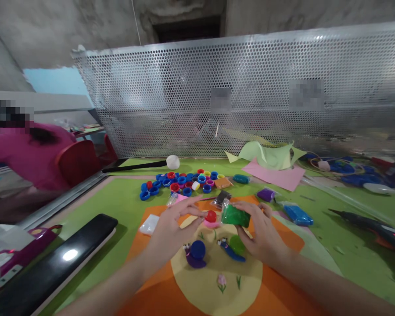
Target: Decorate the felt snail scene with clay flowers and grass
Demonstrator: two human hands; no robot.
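My right hand (261,230) grips a clear packet of green modelling clay (236,215) above a yellow paper circle (213,294). My left hand (174,226) reaches over the circle with its fingers stretched out. Their tips are beside a red bottle cap (211,216) on a pink clay base (211,224); whether they touch is unclear. Below are a purple clay snail with a blue cap shell (198,249) and a blue clay snail with a green cap shell (237,245). A pink clay flower (221,279) and small green leaves (238,282) decorate the circle.
Several bottle caps (181,180) lie behind my hands. Clay packets surround them: white (149,224), black (222,198), purple (266,194), blue (298,213). A glue gun (375,228) lies right, a black case (59,263) left. A perforated metal panel (191,131) stands behind; a person (36,149) sits left.
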